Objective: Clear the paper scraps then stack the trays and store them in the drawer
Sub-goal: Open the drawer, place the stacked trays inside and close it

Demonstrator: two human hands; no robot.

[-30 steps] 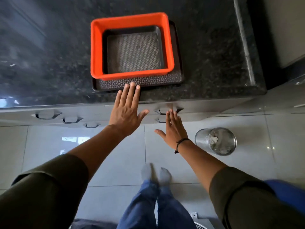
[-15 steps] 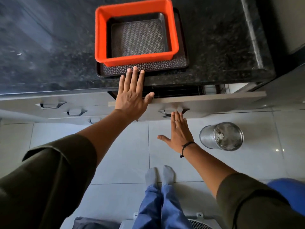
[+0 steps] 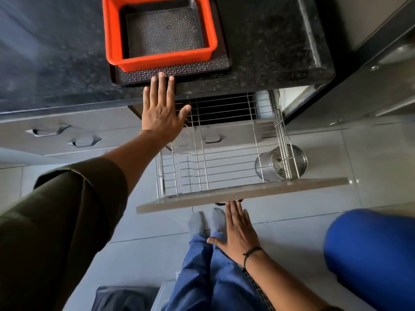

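Observation:
Three trays are stacked on the black counter: a wide dark patterned tray at the bottom, an orange tray on it, and a smaller dark tray inside the orange one. My left hand lies flat and open, its fingertips touching the bottom tray's front rim. The drawer below stands pulled far out, showing an empty wire basket. My right hand is open, its fingertips at the handle under the drawer front.
A steel bin with paper scraps inside stands on the tiled floor, seen through the basket's right side. Shut drawers line the cabinet to the left. A blue object sits at lower right. My socked feet stand just before the drawer front.
The drawer went from shut to fully pulled out toward me, with my right hand travelling back with its front. My left hand stayed at the bottom tray's edge.

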